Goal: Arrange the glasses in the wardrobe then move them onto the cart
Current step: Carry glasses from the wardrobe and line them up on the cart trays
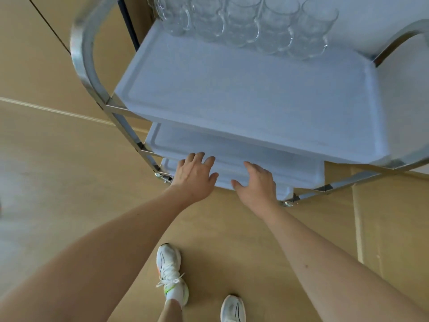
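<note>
Several clear glasses (246, 22) stand in a row along the far edge of the cart's top white shelf (243, 96). The cart has a chrome tube frame (86, 63) and lower white shelves (243, 156). My left hand (195, 175) and my right hand (257, 182) reach down side by side in front of the lower shelves, fingers spread and relaxed, holding nothing. Whether the fingertips touch a shelf edge is unclear.
Tan floor covered with cardboard sheets (232, 240) lies under the cart. A beige wall or door panel (34, 54) rises at the left. My two white sneakers (171, 273) stand just in front of the cart. The near half of the top shelf holds nothing.
</note>
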